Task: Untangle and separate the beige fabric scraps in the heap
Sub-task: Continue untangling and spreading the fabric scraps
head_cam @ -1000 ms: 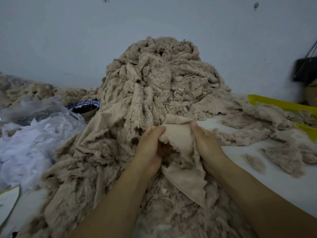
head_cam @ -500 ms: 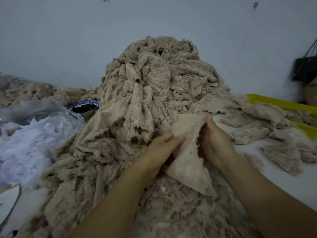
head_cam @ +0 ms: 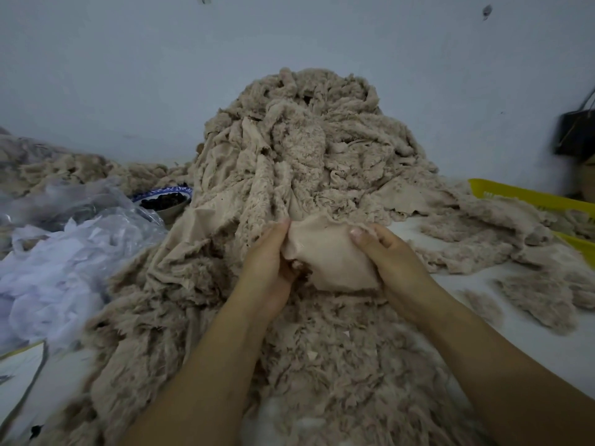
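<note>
A tall heap of tangled beige fabric scraps (head_cam: 306, 162) is rising in the middle of the white counter (head_cam: 573, 358), leaning back towards the pale grey wall (head_cam: 128, 75) and spilling forward under both forearms; the task's material is therefore lying mostly in this one mound. Both hands are working at the front of the heap. A smooth, pale beige fabric scrap (head_cam: 328, 255) is being held up between them, just in front of the mound and touching it along its top edge. The left hand (head_cam: 267, 268) is gripping the scrap's left edge, its fingers curling around the cloth and its thumb pressing at the upper corner; the right hand (head_cam: 392, 259) is pinching the right upper corner, thumb lying on the front of the cloth and fingers curling behind it, so the piece is hanging between the two grips. Looser fuzzy beige scraps (head_cam: 541, 297) are lying spread over the counter to the right, apart from the mound, and some are trailing over the rim of a yellow plastic tray (head_cam: 515, 194) near the wall. To the left, a clear plastic bag of white fabric pieces (head_cam: 64, 252) is sitting beside the heap; a blue-and-white patterned bowl holding something dark (head_cam: 167, 201) is standing behind that bag, just beside the mound. A black bag (head_cam: 576, 133) is hanging at the far right.
</note>
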`<state>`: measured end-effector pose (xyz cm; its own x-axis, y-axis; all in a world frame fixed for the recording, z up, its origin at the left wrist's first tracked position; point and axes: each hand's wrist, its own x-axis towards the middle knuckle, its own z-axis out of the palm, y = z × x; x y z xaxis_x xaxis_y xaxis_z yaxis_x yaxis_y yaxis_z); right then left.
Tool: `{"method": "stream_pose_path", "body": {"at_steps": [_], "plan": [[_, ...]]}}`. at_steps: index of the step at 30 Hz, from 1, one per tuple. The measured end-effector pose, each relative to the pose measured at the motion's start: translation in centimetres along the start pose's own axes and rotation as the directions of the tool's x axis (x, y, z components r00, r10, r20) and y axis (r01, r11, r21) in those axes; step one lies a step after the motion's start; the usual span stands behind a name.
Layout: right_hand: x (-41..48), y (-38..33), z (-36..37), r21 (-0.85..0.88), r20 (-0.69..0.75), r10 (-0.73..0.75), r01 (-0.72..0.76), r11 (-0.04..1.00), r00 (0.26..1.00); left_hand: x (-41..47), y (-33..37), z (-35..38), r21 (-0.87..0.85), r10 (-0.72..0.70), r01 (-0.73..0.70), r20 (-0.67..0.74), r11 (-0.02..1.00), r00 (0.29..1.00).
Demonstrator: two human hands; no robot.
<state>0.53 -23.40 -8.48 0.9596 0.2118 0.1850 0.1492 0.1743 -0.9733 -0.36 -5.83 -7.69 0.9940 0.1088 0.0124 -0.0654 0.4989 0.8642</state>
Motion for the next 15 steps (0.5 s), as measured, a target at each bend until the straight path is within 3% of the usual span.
{"method": "stream_pose_path", "body": {"at_steps": [3, 6, 9, 11, 13, 15], "plan": [[-0.3, 0.5, 0.2, -0.085, 0.099, -0.030, 0.039, 0.996, 0.995, -0.7, -0.4, 0.4, 0.102, -0.098, 0.087, 0.115, 0.991, 0.989], [-0.7, 0.5, 0.6, -0.191, 0.228, 0.040, 0.005, 0.982, 0.973, -1.2, -0.3, 0.5, 0.172, -0.131, 0.103, 0.161, 0.980, 0.978], [-0.5, 1.0, 0.2, -0.495, 0.241, 0.047, 0.081, 0.865, 0.969, -1.1, 0.2, 0.2, 0.111, -0.065, 0.053, 0.108, 0.992, 0.992], [-0.4, 1.5, -0.2, -0.561, 0.232, 0.030, 0.108, 0.821, 0.972, -1.0, 0.1, 0.3, 0.200, 0.032, -0.044, 0.062, 0.979, 0.998], [-0.4, 1.8, -0.2, -0.474, 0.199, 0.027, 0.071, 0.878, 0.980, -1.1, -0.2, 0.5, 0.367, 0.204, -0.173, -0.048, 0.914, 0.978], [0.1, 1.4, -0.5, -0.074, 0.035, 0.015, -0.012, 0.997, 0.999, -0.9, -0.3, 0.1, 0.490, 0.452, -0.331, -0.150, 0.806, 0.879]]}}
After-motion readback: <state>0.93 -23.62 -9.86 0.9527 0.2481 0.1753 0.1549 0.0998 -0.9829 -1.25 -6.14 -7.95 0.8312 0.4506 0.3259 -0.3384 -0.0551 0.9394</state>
